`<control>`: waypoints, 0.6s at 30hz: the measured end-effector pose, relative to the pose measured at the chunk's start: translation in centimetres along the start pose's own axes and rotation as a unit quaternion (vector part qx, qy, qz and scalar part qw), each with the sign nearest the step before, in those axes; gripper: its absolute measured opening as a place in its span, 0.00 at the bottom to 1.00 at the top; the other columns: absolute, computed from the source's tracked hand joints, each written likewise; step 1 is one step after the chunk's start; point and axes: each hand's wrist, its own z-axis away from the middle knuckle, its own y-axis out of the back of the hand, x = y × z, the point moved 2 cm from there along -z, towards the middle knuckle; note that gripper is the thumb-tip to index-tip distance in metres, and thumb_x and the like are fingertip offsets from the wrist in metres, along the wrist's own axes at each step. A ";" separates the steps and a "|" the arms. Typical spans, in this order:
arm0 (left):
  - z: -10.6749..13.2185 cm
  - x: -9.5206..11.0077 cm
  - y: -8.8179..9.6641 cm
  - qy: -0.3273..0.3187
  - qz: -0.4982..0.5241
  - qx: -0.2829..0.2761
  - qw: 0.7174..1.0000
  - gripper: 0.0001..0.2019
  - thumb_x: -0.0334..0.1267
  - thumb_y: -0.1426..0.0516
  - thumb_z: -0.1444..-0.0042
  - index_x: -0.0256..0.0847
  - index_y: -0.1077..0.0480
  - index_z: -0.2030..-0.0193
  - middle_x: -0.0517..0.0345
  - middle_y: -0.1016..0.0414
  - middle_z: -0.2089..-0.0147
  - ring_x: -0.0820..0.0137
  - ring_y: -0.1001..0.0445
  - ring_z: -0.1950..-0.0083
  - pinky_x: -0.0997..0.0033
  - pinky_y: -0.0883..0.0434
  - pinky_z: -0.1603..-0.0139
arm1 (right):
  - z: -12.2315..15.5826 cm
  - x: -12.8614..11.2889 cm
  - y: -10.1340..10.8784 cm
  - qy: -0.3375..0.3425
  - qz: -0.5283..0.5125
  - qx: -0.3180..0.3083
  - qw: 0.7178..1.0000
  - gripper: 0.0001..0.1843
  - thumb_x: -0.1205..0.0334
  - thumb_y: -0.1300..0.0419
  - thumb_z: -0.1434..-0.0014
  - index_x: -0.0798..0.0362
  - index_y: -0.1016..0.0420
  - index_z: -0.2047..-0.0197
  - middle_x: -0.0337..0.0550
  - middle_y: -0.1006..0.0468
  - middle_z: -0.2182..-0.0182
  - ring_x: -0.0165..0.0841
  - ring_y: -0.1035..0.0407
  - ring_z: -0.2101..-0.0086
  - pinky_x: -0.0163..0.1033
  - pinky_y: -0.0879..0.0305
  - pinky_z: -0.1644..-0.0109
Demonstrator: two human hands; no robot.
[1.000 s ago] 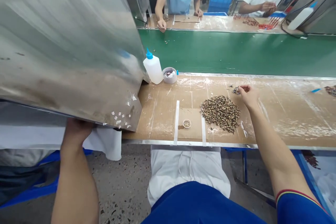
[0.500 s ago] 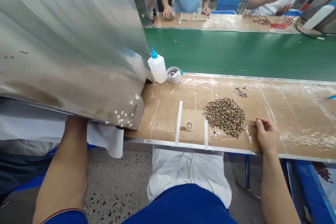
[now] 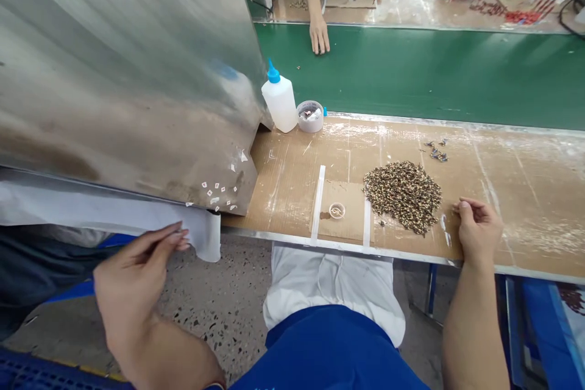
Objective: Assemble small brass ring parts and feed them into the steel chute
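Observation:
My left hand [image 3: 134, 277] is raised over the floor at the left, in front of a white sheet [image 3: 201, 234] that hangs from under the metal housing. Its thumb and fingertips are pinched together; whatever they hold is too small to make out. On the cardboard-covered bench, my right hand [image 3: 479, 228] rests with thumb and forefinger closed, and any thing between them is hidden. Left of it lies a heap of small dark and gold pieces [image 3: 402, 195]. A small round clear dish [image 3: 337, 211] sits on a cardboard square [image 3: 347, 231] between two white tape strips.
A large metal housing [image 3: 137, 85] fills the left side. Beside it stand a white squeeze bottle [image 3: 280, 103] and a round tub [image 3: 311, 125]. Several dark bits [image 3: 439, 151] lie behind the heap. Across the green belt [image 3: 411, 73], a co-worker's hand [image 3: 319, 35] reaches onto it.
My left hand has come out from under the metal housing, fingers pinched. My right hand keeps its place by the heap. The co-worker's hand has moved from the far bench onto the belt.

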 end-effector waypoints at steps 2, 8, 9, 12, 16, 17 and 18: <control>1.6 0.3 -1.0 0.045 0.070 -0.052 0.995 0.10 0.43 0.34 0.56 0.39 0.19 0.69 0.59 0.18 0.74 0.66 0.22 0.76 0.66 0.20 0.71 | 0.0 -0.3 0.0 -0.009 -0.003 -0.001 1.000 0.19 0.43 0.36 0.52 0.51 0.25 0.68 0.42 0.24 0.75 0.37 0.27 0.72 0.48 0.27 0.60; 5.1 4.1 -9.9 0.071 0.276 -0.317 0.905 0.12 0.45 0.33 0.49 0.38 0.21 0.72 0.49 0.15 0.63 0.63 0.17 0.63 0.65 0.17 0.61 | 0.2 -1.5 -0.1 -0.039 -0.024 0.041 0.998 0.12 0.53 0.33 0.52 0.52 0.27 0.71 0.41 0.26 0.78 0.33 0.30 0.75 0.44 0.30 0.63; 5.8 4.5 -11.5 0.084 0.308 -0.354 0.879 0.13 0.46 0.33 0.48 0.37 0.22 0.71 0.48 0.16 0.64 0.64 0.17 0.65 0.65 0.17 0.62 | 0.4 -1.7 -0.1 -0.037 -0.035 0.052 0.997 0.13 0.52 0.33 0.52 0.51 0.28 0.71 0.40 0.26 0.78 0.33 0.30 0.75 0.44 0.31 0.64; 7.6 5.3 -15.2 0.124 0.386 -0.405 0.819 0.18 0.50 0.32 0.49 0.35 0.26 0.72 0.48 0.17 0.67 0.69 0.19 0.70 0.71 0.20 0.68 | 1.8 -2.6 0.0 -0.010 -0.066 0.069 0.995 0.18 0.47 0.32 0.54 0.52 0.27 0.70 0.41 0.26 0.78 0.33 0.30 0.75 0.43 0.32 0.65; 8.9 6.1 -18.0 0.139 0.415 -0.426 0.792 0.20 0.52 0.33 0.48 0.35 0.29 0.71 0.54 0.21 0.73 0.74 0.24 0.74 0.78 0.24 0.73 | 5.9 -4.6 -0.7 0.054 -0.065 0.033 0.996 0.20 0.43 0.33 0.49 0.53 0.26 0.67 0.42 0.23 0.76 0.34 0.27 0.74 0.42 0.31 0.66; 9.0 6.2 -18.4 0.136 0.418 -0.432 0.788 0.20 0.53 0.34 0.47 0.35 0.29 0.70 0.55 0.22 0.74 0.75 0.25 0.75 0.78 0.26 0.74 | 7.1 -5.2 -1.2 0.071 -0.059 -0.001 0.996 0.19 0.44 0.35 0.45 0.53 0.25 0.65 0.43 0.22 0.74 0.35 0.26 0.73 0.42 0.30 0.67; 9.1 6.4 -18.8 0.132 0.421 -0.437 0.784 0.20 0.53 0.34 0.45 0.35 0.30 0.70 0.56 0.23 0.74 0.76 0.27 0.76 0.79 0.26 0.74 | 8.4 -5.9 -1.8 0.091 -0.056 -0.046 0.993 0.17 0.46 0.36 0.42 0.53 0.24 0.63 0.43 0.21 0.74 0.35 0.26 0.73 0.41 0.30 0.67</control>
